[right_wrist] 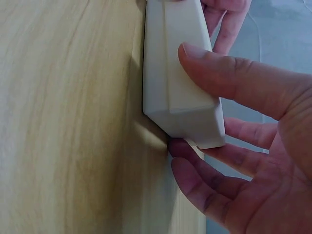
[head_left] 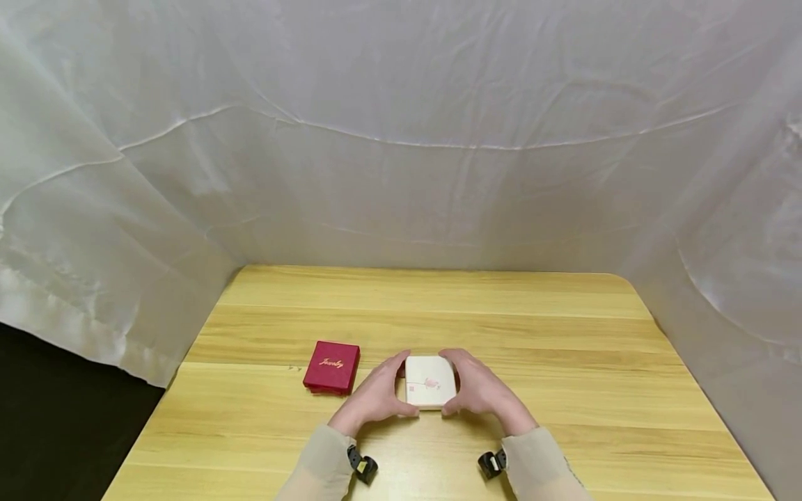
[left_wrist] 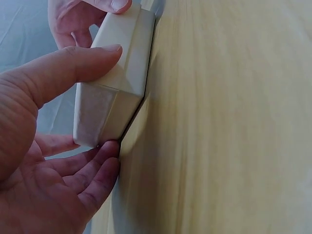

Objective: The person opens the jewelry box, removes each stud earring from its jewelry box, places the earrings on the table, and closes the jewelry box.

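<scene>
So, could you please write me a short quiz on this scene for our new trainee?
1. True or false: the left hand and the right hand both hold the white, pink-printed square box.
2. Multiple choice: what colour is the lettering on the dark red square box? A) black B) gold C) green
3. Fill in the blank: from the person's side, the red box lies to the ____ of the white box.

Key: 1. True. 2. B. 3. Left.
</scene>
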Demonstrator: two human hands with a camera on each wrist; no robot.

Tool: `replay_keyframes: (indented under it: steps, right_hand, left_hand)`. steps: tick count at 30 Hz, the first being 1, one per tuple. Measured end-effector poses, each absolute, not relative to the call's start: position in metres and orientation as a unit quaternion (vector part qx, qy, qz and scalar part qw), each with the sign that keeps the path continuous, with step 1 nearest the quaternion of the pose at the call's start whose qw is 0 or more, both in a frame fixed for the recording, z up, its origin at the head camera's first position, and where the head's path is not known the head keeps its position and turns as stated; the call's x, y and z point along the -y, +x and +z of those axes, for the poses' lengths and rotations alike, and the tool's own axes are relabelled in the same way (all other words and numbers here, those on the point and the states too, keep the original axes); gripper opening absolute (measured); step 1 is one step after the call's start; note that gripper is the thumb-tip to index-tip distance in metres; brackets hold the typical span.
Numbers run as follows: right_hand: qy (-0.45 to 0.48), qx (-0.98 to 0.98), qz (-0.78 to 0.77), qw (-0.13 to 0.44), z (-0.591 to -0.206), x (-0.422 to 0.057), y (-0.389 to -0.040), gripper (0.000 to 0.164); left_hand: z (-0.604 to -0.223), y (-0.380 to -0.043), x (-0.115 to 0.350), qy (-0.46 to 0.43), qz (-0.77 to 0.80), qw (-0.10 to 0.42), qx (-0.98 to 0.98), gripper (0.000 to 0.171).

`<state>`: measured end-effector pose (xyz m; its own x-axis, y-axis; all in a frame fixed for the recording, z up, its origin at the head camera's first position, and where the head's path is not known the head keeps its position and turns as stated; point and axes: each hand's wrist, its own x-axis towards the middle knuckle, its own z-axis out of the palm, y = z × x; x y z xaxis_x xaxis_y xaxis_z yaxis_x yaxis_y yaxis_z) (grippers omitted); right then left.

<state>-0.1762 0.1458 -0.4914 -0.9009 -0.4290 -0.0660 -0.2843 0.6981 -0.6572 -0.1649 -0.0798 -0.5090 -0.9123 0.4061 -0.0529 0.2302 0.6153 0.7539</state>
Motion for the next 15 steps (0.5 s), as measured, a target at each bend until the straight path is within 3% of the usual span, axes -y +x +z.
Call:
replay_keyframes:
  steps: [15]
  right_hand:
    - [-0.195, -0.916, -0.336, 0.098, -0.4908, -0.1456, -0.1755, 0.099]
  left_hand:
    - [-0.5155, -0.1645, 0.0780, 0.183, 0.383, 0.109, -0.899, 0.107]
